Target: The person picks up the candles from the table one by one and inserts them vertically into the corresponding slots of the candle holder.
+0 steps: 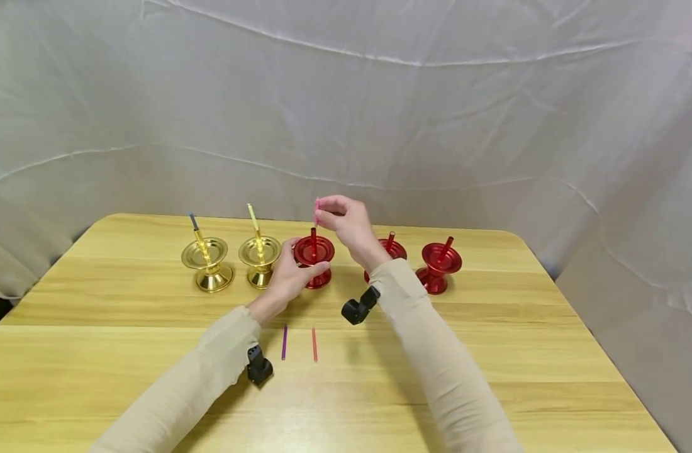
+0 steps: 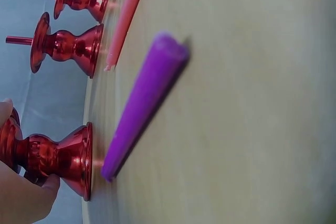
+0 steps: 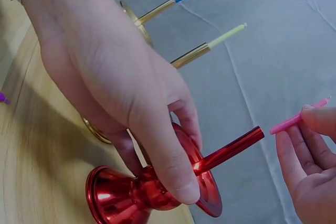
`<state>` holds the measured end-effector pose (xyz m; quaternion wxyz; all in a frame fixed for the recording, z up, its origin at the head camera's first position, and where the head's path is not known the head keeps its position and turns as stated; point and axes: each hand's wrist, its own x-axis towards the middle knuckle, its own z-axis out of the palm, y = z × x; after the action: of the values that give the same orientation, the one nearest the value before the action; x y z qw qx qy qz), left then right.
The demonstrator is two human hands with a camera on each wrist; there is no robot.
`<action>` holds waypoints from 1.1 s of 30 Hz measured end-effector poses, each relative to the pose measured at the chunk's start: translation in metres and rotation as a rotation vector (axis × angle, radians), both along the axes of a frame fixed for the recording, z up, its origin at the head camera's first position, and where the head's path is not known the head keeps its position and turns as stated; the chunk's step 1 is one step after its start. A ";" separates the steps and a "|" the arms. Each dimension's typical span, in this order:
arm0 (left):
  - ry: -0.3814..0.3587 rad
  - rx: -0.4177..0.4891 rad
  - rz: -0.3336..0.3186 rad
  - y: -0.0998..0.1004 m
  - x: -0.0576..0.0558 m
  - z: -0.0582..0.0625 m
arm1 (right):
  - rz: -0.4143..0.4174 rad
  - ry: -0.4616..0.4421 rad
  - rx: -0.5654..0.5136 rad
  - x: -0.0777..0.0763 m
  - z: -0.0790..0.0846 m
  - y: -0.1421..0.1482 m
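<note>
My left hand (image 1: 288,277) grips the middle red candle holder (image 1: 314,250) round its dish and stem; the holder stands upright on the table. Between thumb and fingertips my right hand (image 1: 350,225) pinches a pink candle (image 3: 294,123). The candle's lower end is just off the mouth of the holder's red tube (image 3: 231,149), apart from it by a small gap in the right wrist view. In the left wrist view, fingers curl about the same red holder (image 2: 58,156), whose upper part is cut off by the frame edge.
Gold holders with a blue candle (image 1: 194,221) and a yellow candle (image 1: 253,216) stand left. To the right are two red holders, one (image 1: 396,249) partly behind my right wrist, the other (image 1: 441,259) farther right. A purple candle (image 1: 284,342) and a coral candle (image 1: 314,344) lie in front.
</note>
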<state>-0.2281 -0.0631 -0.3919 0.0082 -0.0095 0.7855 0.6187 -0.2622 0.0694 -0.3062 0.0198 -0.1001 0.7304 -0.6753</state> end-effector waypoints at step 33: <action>-0.004 0.009 -0.014 -0.001 0.001 -0.002 | 0.033 0.013 0.189 0.003 0.002 0.001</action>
<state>-0.2275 -0.0638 -0.3942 0.0140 -0.0050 0.7828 0.6221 -0.2590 0.0705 -0.3042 0.0352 -0.1143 0.7891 -0.6025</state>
